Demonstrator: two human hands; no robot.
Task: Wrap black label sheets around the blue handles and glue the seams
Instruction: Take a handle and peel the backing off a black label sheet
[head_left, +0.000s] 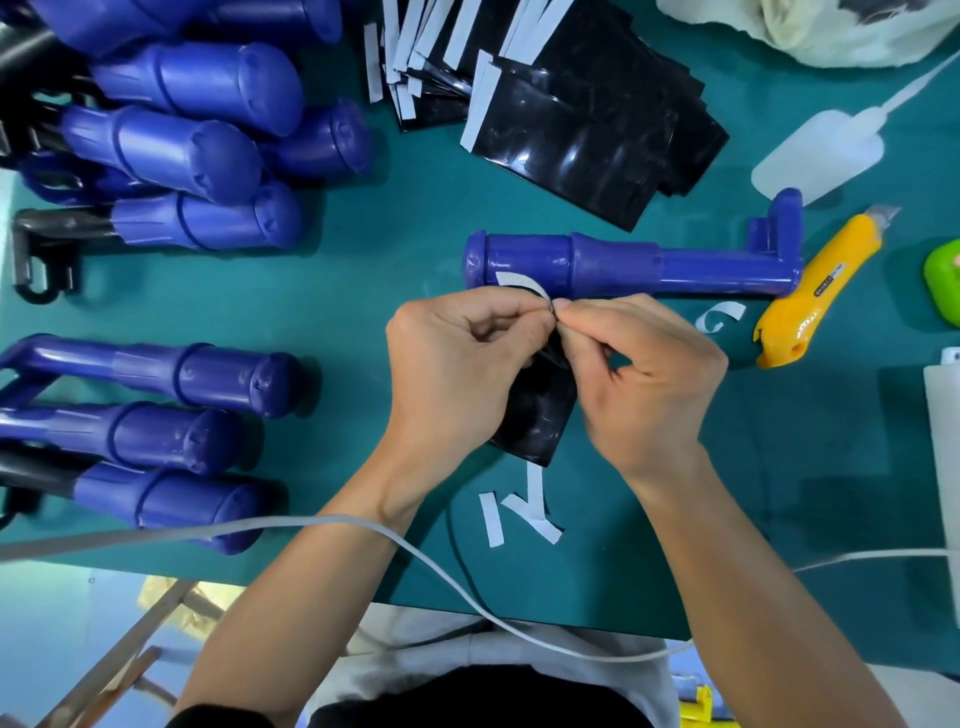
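A blue handle (613, 265) lies crosswise on the green table (363, 291), just beyond my hands. My left hand (457, 364) and my right hand (639, 364) meet fingertip to fingertip over a black label sheet (535, 421), both pinching its top edge. A white backing strip (519, 283) curls up from that edge in front of the handle. A stack of black label sheets (582, 135) with white strips lies at the back. A translucent glue bottle (815, 150) lies at the far right.
Several blue handles lie piled at the back left (176, 140) and front left (156, 415). A yellow utility knife (815, 291) lies right of the handle. Peeled white strips (519, 512) lie near the table's front edge. A white cable (363, 530) crosses my forearms.
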